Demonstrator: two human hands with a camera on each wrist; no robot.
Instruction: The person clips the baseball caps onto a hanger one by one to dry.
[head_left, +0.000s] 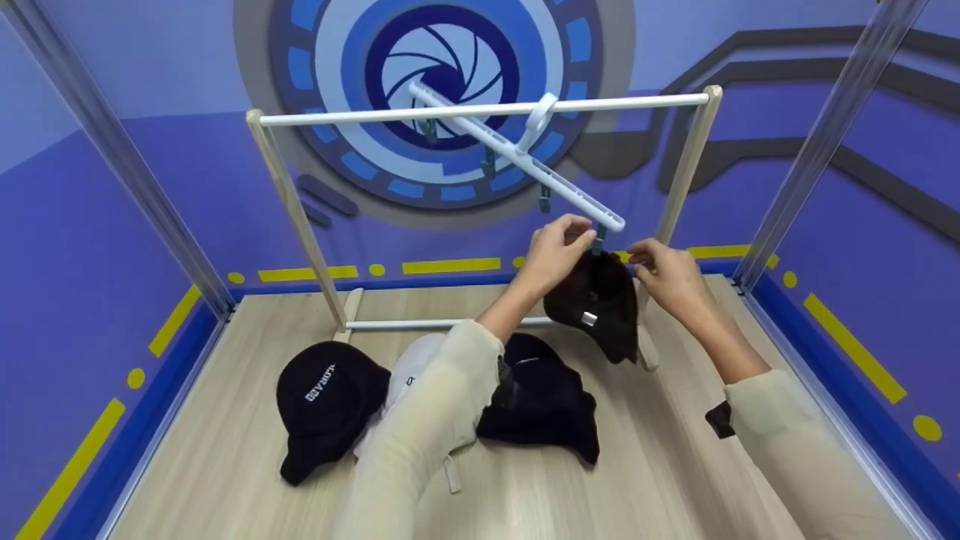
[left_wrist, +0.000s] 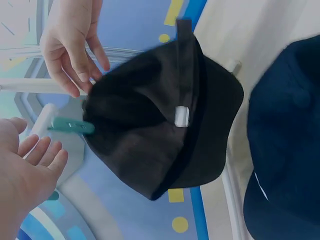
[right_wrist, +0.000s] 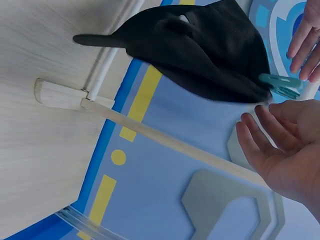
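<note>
A dark brown cap point(head_left: 600, 307) with a small metal buckle hangs from a green clip point(left_wrist: 72, 125) at the near end of a white hanger point(head_left: 517, 157). My left hand point(head_left: 559, 251) is beside the clip, its fingers loosely bent and clear of it in the left wrist view. On the cap's other side is my right hand point(head_left: 667, 274). Its relaxed fingers point(right_wrist: 260, 132) are close to the top of the cap, with nothing held.
The hanger hooks over a white rail point(head_left: 337, 118) on a wooden stand; several green clips line it. On the table lie a black lettered cap point(head_left: 326, 397), a white cap point(head_left: 420, 356) partly hidden by my left sleeve, and a dark navy cap point(head_left: 544, 405). A small black object point(head_left: 720, 420) shows beside my right sleeve.
</note>
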